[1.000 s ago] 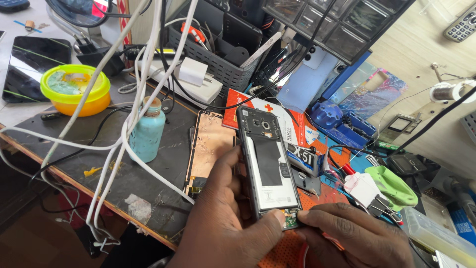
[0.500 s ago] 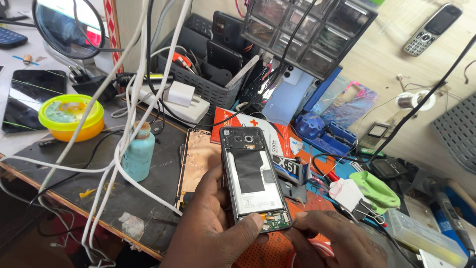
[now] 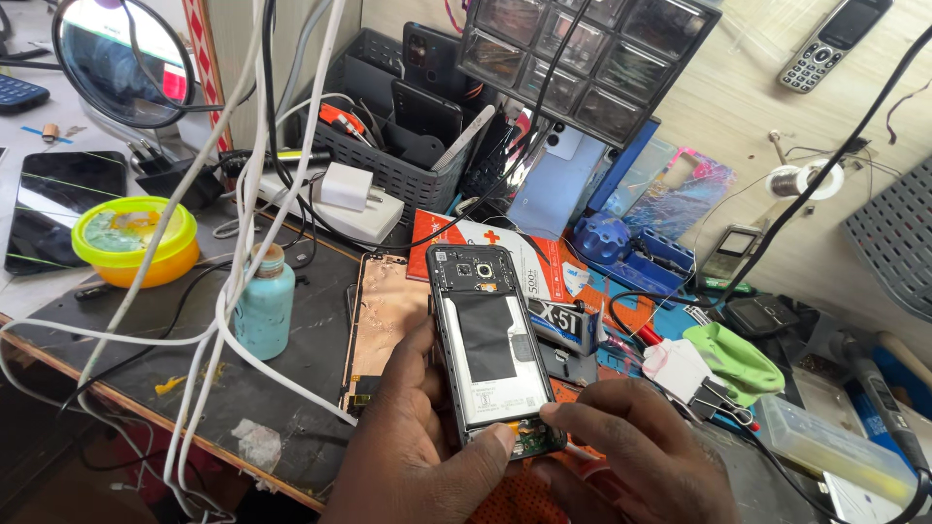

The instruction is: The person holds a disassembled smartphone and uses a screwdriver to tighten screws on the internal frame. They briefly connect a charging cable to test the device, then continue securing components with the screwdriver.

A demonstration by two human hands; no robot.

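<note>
Left hand (image 3: 417,456) grip clamped on opened phone (image 3: 490,344), held tilted above desk (image 3: 136,320). My right hand (image 3: 631,456) fingertips pinch its bottom edge. Teal bottle (image 3: 264,303) left of it.

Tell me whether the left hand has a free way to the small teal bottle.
Probably yes: the left hand holds the opened phone, but only white cables lie beside the teal bottle.
</note>
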